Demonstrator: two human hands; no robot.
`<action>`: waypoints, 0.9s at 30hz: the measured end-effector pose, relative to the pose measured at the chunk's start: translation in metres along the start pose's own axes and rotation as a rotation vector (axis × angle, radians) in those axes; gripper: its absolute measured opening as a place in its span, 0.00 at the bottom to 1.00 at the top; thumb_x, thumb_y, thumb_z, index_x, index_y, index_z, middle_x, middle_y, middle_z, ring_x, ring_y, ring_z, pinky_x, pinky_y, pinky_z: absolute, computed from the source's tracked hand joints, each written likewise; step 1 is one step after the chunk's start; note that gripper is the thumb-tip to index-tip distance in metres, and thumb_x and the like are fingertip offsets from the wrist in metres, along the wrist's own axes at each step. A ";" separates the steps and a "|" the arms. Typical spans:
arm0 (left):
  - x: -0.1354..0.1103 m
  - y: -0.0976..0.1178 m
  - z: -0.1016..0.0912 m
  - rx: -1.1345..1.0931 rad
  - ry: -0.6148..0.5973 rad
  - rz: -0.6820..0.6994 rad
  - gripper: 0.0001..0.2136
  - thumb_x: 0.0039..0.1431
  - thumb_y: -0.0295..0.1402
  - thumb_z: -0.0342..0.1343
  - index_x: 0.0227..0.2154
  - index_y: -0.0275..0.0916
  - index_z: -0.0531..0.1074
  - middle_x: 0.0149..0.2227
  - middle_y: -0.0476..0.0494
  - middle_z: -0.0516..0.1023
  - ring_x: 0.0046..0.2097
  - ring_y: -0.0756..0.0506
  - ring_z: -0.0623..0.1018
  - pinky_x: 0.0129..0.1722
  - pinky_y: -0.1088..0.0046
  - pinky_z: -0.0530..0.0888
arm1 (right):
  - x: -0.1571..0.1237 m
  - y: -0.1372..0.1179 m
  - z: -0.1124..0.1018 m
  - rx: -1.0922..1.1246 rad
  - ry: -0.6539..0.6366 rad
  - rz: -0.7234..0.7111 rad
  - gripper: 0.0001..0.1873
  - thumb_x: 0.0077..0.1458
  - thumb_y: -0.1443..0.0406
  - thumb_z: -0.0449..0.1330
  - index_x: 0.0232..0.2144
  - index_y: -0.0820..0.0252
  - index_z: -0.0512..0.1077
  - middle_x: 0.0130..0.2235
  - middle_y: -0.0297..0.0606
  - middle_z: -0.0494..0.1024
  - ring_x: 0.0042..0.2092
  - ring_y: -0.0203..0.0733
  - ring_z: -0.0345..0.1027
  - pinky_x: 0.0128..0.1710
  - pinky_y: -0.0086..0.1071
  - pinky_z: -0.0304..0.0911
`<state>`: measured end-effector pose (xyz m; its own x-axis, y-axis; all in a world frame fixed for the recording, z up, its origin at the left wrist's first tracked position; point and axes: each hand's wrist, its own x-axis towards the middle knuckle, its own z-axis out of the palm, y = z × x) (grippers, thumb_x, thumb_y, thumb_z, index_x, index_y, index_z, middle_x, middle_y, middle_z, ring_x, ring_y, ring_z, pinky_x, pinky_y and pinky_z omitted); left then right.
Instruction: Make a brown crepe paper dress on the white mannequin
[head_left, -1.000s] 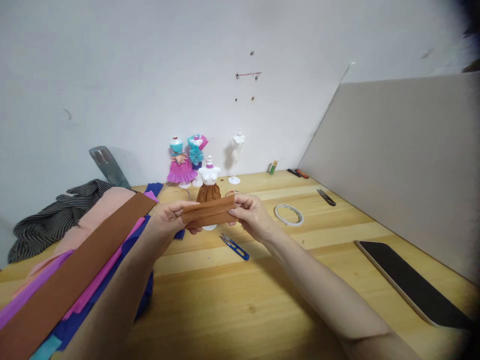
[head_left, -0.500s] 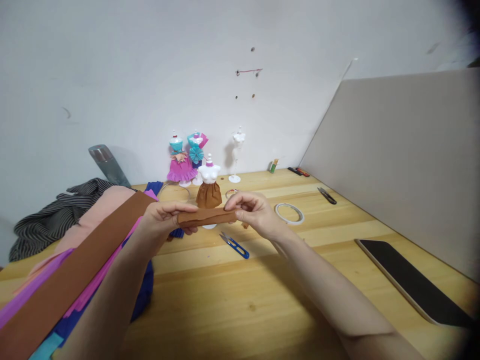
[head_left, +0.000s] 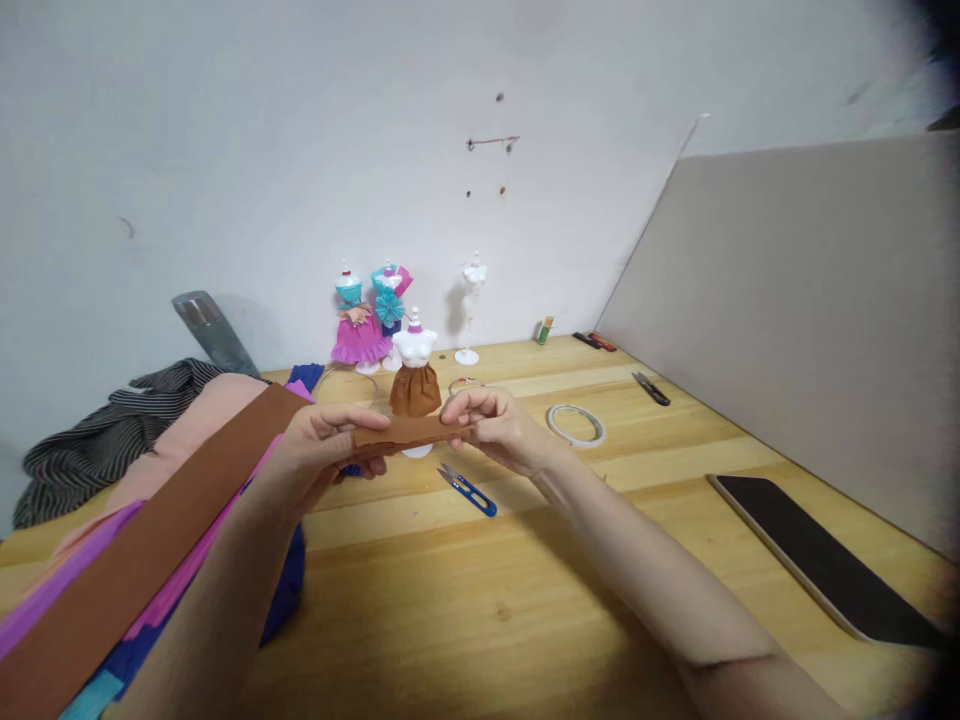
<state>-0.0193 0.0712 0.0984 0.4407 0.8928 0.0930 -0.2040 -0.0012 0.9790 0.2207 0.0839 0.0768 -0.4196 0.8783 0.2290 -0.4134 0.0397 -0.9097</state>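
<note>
Head view shows both hands raised above a wooden table (head_left: 525, 590), holding a short strip of brown paper (head_left: 409, 431) stretched level between them. The left hand (head_left: 322, 445) pinches the strip's left end between thumb and fingers, and the right hand (head_left: 491, 425) pinches the right end the same way, so each hand is closed on the paper. The strip hangs in the air just in front of a small white mannequin (head_left: 415, 375) wearing a brown skirt, which stands on the table behind it. Blue-handled thread snips (head_left: 468, 488) lie on the table just below the right hand. A white ring of tape (head_left: 576, 424) lies to the right, near the hand but apart from it. A long brown paper band (head_left: 150, 545) runs across a pile of coloured sheets at the left, under the left forearm. A dark tablet (head_left: 821, 570) lies at the far right.
</note>
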 end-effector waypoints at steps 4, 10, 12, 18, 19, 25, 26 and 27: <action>0.000 0.000 0.000 -0.060 -0.013 0.001 0.08 0.51 0.32 0.64 0.35 0.38 0.79 0.23 0.42 0.79 0.24 0.49 0.77 0.24 0.78 0.72 | 0.002 0.010 0.000 0.116 -0.005 0.041 0.13 0.33 0.76 0.67 0.27 0.61 0.77 0.22 0.31 0.76 0.24 0.30 0.69 0.26 0.23 0.63; -0.001 0.008 0.003 -0.148 0.009 -0.005 0.10 0.50 0.31 0.64 0.36 0.35 0.79 0.29 0.39 0.81 0.28 0.49 0.78 0.27 0.78 0.73 | 0.004 0.018 0.003 0.180 0.010 -0.016 0.16 0.35 0.70 0.72 0.31 0.61 0.76 0.25 0.34 0.79 0.27 0.33 0.72 0.29 0.25 0.66; -0.002 0.010 0.003 -0.159 -0.038 0.018 0.14 0.51 0.34 0.63 0.40 0.34 0.77 0.31 0.38 0.81 0.29 0.48 0.78 0.28 0.77 0.74 | 0.004 0.019 0.006 0.210 0.037 -0.036 0.17 0.35 0.68 0.73 0.31 0.61 0.76 0.24 0.33 0.78 0.26 0.32 0.71 0.28 0.25 0.66; 0.009 -0.003 0.006 -0.001 -0.155 0.039 0.26 0.43 0.33 0.67 0.49 0.39 0.70 0.28 0.43 0.79 0.25 0.48 0.75 0.25 0.75 0.71 | 0.002 0.017 0.016 0.344 0.123 0.006 0.12 0.37 0.68 0.73 0.26 0.63 0.76 0.24 0.33 0.77 0.25 0.29 0.69 0.27 0.21 0.66; 0.012 -0.007 0.010 0.039 -0.064 0.050 0.23 0.41 0.30 0.68 0.44 0.37 0.73 0.31 0.43 0.78 0.28 0.48 0.76 0.27 0.74 0.72 | 0.001 0.017 0.017 0.371 0.118 0.024 0.11 0.37 0.68 0.73 0.26 0.64 0.76 0.25 0.33 0.77 0.25 0.28 0.69 0.28 0.21 0.67; 0.016 -0.025 0.043 -0.018 0.329 0.201 0.19 0.36 0.28 0.69 0.36 0.34 0.75 0.30 0.47 0.75 0.30 0.51 0.71 0.26 0.77 0.68 | -0.002 0.025 0.025 0.463 0.069 0.097 0.13 0.38 0.69 0.73 0.28 0.66 0.75 0.28 0.35 0.79 0.27 0.28 0.71 0.29 0.19 0.67; 0.014 -0.026 0.046 -0.030 0.343 0.215 0.18 0.37 0.29 0.68 0.35 0.34 0.75 0.30 0.47 0.74 0.29 0.51 0.70 0.24 0.78 0.67 | -0.002 0.026 0.027 0.461 0.066 0.098 0.13 0.38 0.69 0.73 0.28 0.66 0.75 0.28 0.35 0.79 0.27 0.27 0.71 0.29 0.19 0.67; 0.012 -0.026 0.048 -0.033 0.358 0.231 0.17 0.38 0.29 0.68 0.35 0.34 0.75 0.29 0.47 0.74 0.28 0.52 0.70 0.23 0.78 0.66 | -0.003 0.027 0.029 0.459 0.064 0.099 0.13 0.38 0.69 0.73 0.28 0.66 0.75 0.28 0.34 0.78 0.27 0.27 0.71 0.29 0.19 0.67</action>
<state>0.0338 0.0603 0.0824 0.0499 0.9708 0.2347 -0.2927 -0.2104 0.9328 0.1876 0.0685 0.0612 -0.4306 0.8953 0.1141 -0.6943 -0.2478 -0.6757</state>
